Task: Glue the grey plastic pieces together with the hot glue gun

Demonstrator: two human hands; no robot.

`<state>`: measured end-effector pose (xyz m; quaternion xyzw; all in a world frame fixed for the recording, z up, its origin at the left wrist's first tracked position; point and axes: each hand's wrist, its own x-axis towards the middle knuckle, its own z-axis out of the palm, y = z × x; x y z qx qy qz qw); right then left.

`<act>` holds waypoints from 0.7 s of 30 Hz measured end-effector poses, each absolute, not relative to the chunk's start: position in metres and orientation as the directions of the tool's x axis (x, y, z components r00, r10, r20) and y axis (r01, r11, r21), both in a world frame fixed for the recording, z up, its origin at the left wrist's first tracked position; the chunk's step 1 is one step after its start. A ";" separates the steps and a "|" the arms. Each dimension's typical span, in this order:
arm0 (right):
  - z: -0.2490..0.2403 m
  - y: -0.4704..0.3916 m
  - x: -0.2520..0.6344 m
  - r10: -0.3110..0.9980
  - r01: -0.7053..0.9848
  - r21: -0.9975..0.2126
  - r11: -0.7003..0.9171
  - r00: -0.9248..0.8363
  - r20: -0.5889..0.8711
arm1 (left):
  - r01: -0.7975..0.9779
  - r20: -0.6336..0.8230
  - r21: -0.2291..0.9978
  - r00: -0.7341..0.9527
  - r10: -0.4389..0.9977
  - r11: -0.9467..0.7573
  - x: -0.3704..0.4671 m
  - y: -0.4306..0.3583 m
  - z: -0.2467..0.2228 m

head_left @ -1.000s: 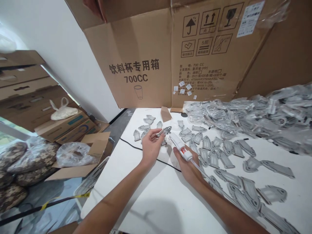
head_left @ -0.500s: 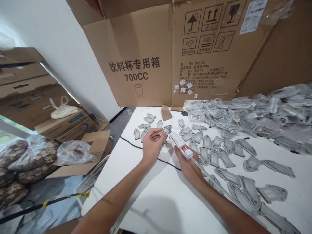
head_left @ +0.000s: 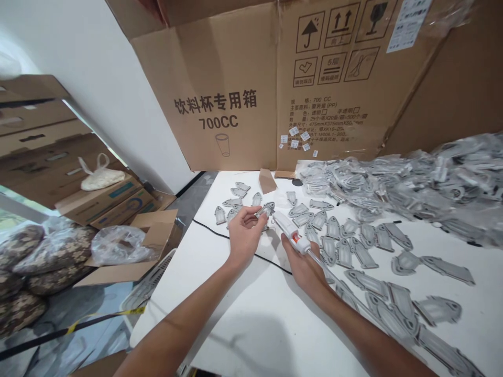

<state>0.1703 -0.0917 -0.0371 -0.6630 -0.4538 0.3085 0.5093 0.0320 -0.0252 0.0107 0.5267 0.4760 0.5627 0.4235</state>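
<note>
Between its thumb and fingers, my left hand [head_left: 245, 234] pinches a small grey plastic part [head_left: 266, 210] above the white table [head_left: 236, 309]. My right hand [head_left: 304, 262] is wrapped round a white glue gun [head_left: 288, 228] with a red mark on its side. The tool's tip points up and left, close to the grey part; whether they touch is hard to tell. Several similar grey parts [head_left: 330, 246] lie spread to the right of the tool, and a smaller group [head_left: 231, 203] lies beyond my left hand.
A large cardboard box [head_left: 228, 68] stands behind the table. Bagged grey parts [head_left: 393, 178] are heaped at the back right. A black cable [head_left: 212, 229] crosses the table. An open carton [head_left: 161, 235] and patterned bundles [head_left: 58, 256] are at the left.
The glue gun has turned slightly in my right hand. My left hand has hardly moved and still pinches the grey part.
</note>
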 end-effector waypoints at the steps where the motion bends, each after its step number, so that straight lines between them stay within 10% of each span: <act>1: -0.038 -0.092 0.170 0.911 0.282 -0.957 -0.070 0.409 0.053 | 0.027 0.193 0.981 -0.085 0.978 -0.191 0.032 -0.025 0.011; 21: -0.041 -0.094 0.169 0.901 0.303 -0.953 -0.008 0.416 0.124 | 0.034 0.174 0.985 -0.098 0.980 -0.171 0.032 -0.027 0.014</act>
